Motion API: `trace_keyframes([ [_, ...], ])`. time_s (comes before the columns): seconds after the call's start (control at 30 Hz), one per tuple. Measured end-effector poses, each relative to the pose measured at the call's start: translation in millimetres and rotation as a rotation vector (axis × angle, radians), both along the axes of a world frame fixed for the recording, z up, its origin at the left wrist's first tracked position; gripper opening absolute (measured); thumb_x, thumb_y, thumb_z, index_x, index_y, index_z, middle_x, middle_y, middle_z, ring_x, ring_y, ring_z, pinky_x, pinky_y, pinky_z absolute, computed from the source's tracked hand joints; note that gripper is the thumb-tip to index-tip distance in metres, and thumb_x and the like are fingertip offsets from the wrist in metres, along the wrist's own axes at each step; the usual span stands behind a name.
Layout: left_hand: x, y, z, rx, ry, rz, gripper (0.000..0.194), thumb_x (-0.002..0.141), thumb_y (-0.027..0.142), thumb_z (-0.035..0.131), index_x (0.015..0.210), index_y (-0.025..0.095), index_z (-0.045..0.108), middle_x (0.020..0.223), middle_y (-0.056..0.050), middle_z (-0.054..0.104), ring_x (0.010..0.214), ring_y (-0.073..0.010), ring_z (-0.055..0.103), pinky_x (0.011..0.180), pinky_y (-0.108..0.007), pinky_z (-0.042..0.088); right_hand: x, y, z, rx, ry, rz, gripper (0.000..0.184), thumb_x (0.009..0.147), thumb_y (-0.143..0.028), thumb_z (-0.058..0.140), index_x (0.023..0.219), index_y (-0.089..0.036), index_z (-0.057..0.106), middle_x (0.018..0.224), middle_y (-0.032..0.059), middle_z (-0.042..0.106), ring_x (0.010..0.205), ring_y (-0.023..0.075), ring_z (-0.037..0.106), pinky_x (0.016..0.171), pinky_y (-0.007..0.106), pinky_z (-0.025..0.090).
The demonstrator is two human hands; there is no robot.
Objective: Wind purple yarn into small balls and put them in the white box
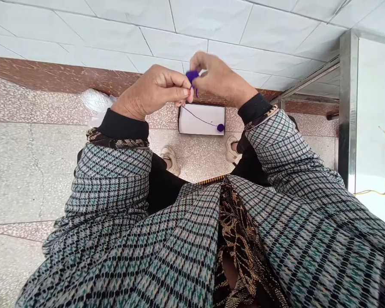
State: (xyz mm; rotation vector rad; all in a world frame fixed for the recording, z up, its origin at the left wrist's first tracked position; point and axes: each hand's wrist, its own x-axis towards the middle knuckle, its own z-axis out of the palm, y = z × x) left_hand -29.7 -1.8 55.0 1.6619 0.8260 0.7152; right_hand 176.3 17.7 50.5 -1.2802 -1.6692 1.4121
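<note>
My left hand (pixel 154 90) and my right hand (pixel 220 79) meet in front of me, both closed in a pinch on a small purple yarn piece (pixel 191 77). A thin purple strand (pixel 200 119) runs from it down to a small purple yarn ball (pixel 220 127). The ball lies in a white box (pixel 192 122) on the floor between my feet. Both arms wear checked sleeves with black cuffs.
My two shoes (pixel 170 159) stand on a speckled stone floor. A crumpled clear plastic bag (pixel 96 102) lies at the left by the brown skirting. White wall tiles rise behind. A metal-framed cabinet (pixel 348 107) with a yellow cord stands at the right.
</note>
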Motion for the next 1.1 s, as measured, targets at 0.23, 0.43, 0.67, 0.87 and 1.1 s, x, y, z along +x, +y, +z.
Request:
trace_keyframes([
  [0.23, -0.2, 6.2, -3.7, 0.058, -0.064, 0.233, 0.011, 0.066, 0.030, 0.070, 0.055, 0.030, 0.069, 0.054, -0.002, 0.058, 0.055, -0.0171, 0.045, 0.062, -0.041, 0.038, 12.2, -17.8, 30.0, -0.148, 0.260, 0.273, 0.031, 0.077, -0.028, 0.086, 0.096, -0.028, 0.061, 0.102, -0.0017, 0.070, 0.088, 0.0119, 0.072, 0.067, 0.016, 0.058],
  [0.43, 10.5, 1.5, -5.2, -0.061, -0.015, 0.049, 0.016, 0.074, 0.042, 0.077, 0.066, 0.031, 0.070, 0.058, -0.002, 0.060, 0.059, -0.0189, 0.051, 0.066, -0.041, 0.045, 7.7, -3.2, 34.2, -0.005, 0.681, -0.124, 0.017, 0.108, -0.018, 0.057, 0.118, -0.031, 0.054, 0.095, -0.0063, 0.058, 0.092, 0.0035, 0.067, 0.086, 0.009, 0.058],
  [0.67, 9.2, -2.3, -0.8, 0.013, 0.084, -0.009, 0.020, 0.074, 0.048, 0.077, 0.073, 0.028, 0.076, 0.056, -0.003, 0.061, 0.055, -0.0178, 0.048, 0.058, -0.038, 0.037, -7.5, -2.7, 10.3, 0.069, -0.054, -0.132, 0.020, 0.087, -0.004, 0.067, 0.092, -0.023, 0.063, 0.093, -0.0043, 0.066, 0.087, 0.0075, 0.065, 0.087, 0.015, 0.057],
  [0.87, -5.0, 15.6, -13.2, 0.040, 0.084, 0.278, 0.009, 0.063, 0.035, 0.068, 0.055, 0.031, 0.069, 0.052, -0.001, 0.055, 0.054, -0.0171, 0.042, 0.059, -0.039, 0.034, 6.9, -16.3, 16.8, -0.042, -0.019, 0.279, 0.005, 0.085, -0.029, 0.075, 0.085, -0.029, 0.070, 0.087, 0.0018, 0.069, 0.088, 0.0184, 0.071, 0.072, 0.024, 0.061],
  [1.1, 1.3, 10.1, -8.5, 0.063, -0.040, 0.215, 0.018, 0.076, 0.036, 0.074, 0.060, 0.027, 0.070, 0.061, -0.002, 0.065, 0.061, -0.0169, 0.052, 0.067, -0.038, 0.046, 13.3, 3.0, 25.1, 0.022, 0.534, 0.127, 0.018, 0.106, -0.034, 0.072, 0.114, -0.025, 0.058, 0.091, -0.0041, 0.055, 0.113, 0.0067, 0.068, 0.074, 0.011, 0.053],
])
